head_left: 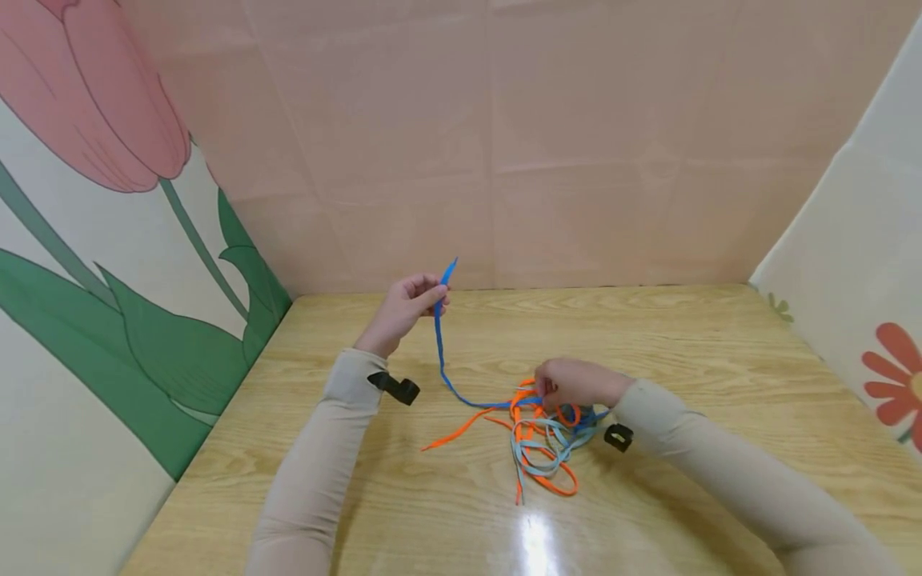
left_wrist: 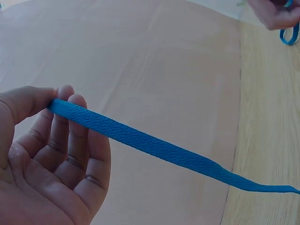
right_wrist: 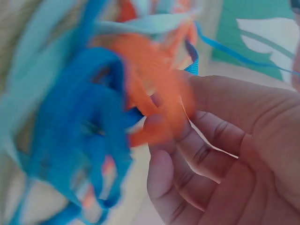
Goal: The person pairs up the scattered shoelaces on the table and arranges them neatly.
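Note:
My left hand [head_left: 407, 310] is raised above the far part of the table. Its thumb and fingers pinch a flat blue shoelace [left_wrist: 140, 142] close to one end, and a short tip sticks up past them. From there the lace hangs down and runs right into a tangle of blue, orange and pale blue shoelaces. At that tangle is my right hand [head_left: 582, 382], pinching into it. An orange shoelace [right_wrist: 152, 75] loops across its fingertips, blurred, so exactly which strands it holds is partly hidden. Pale blue shoelace [head_left: 535, 469] loops lie at the near side.
The tangle lies on a wood-grain table [head_left: 389, 496]. A loose orange end [head_left: 448, 439] stretches left from it. A plain pinkish backdrop [head_left: 490, 144] rises behind the table, with flower-printed cloth [head_left: 144, 320] at the left side and more at the right.

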Demonstrator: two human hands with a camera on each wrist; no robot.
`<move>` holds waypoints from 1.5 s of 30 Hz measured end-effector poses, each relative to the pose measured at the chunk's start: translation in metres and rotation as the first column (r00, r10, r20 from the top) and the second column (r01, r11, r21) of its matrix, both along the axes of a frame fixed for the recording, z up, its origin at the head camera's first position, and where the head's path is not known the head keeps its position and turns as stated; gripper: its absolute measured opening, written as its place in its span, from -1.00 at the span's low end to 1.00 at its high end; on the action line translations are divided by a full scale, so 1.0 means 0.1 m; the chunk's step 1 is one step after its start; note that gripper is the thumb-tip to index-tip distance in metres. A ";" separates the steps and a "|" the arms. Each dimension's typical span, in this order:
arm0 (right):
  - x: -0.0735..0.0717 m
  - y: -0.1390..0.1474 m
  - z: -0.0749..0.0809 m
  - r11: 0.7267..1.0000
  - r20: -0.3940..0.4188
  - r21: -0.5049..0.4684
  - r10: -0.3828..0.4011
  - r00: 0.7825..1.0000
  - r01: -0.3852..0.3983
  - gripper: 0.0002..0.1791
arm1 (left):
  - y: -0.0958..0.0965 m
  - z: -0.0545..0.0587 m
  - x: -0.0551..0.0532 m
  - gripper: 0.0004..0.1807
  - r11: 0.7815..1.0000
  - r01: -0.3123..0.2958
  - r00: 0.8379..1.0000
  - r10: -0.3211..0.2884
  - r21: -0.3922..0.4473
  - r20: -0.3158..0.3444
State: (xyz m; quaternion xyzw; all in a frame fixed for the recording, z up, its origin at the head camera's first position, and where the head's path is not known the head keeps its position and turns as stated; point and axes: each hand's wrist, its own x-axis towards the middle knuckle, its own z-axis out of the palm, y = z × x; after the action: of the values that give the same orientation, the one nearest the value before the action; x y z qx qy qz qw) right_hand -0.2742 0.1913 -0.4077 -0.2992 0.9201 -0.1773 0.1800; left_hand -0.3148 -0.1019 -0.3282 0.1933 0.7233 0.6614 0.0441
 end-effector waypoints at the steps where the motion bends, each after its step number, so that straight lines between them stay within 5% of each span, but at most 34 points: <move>1: 0.00 0.01 0.03 1.000 -0.005 -0.024 0.006 1.000 -0.006 -0.89 | 0.00 0.00 0.00 -0.91 1.000 -0.001 1.000 0.001 0.002 0.000; 15: 0.11 0.15 0.66 0.947 -0.073 -0.322 -0.012 0.997 -0.013 -0.94 | -0.06 0.12 -0.02 -0.87 0.999 -0.003 1.000 0.004 0.054 -0.030; 22: 0.15 0.26 0.88 0.890 -0.149 -0.456 -0.053 0.987 -0.021 -0.93 | -0.12 0.21 -0.02 -0.93 0.991 -0.013 0.998 0.020 0.130 -0.054; 30: 0.08 0.48 0.94 0.785 -0.144 -0.619 -0.083 0.986 -0.024 -0.92 | -0.21 0.31 -0.01 -0.92 0.968 -0.089 0.995 0.095 0.236 -0.013; 33: 0.05 0.55 0.94 0.767 -0.144 -0.641 -0.093 0.985 -0.021 -0.91 | -0.24 0.34 0.00 -0.93 0.958 -0.110 0.993 0.115 0.264 -0.003; 37: 0.04 0.59 0.92 0.793 -0.119 -0.608 -0.116 0.986 0.020 -0.90 | -0.26 0.36 0.01 -0.96 0.951 -0.116 0.993 0.120 0.287 0.002; 45: 0.02 0.51 0.78 0.908 -0.031 -0.416 -0.064 0.997 0.045 -0.84 | -0.24 0.36 0.01 -0.93 0.961 -0.113 0.993 0.116 0.254 0.003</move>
State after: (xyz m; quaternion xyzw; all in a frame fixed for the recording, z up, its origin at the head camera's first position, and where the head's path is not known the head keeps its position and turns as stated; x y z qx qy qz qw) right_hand -0.2725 0.2424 -0.3299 -0.3084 0.8733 -0.3668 0.0871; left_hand -0.3134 -0.1264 -0.2922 0.1591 0.6429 0.7488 -0.0235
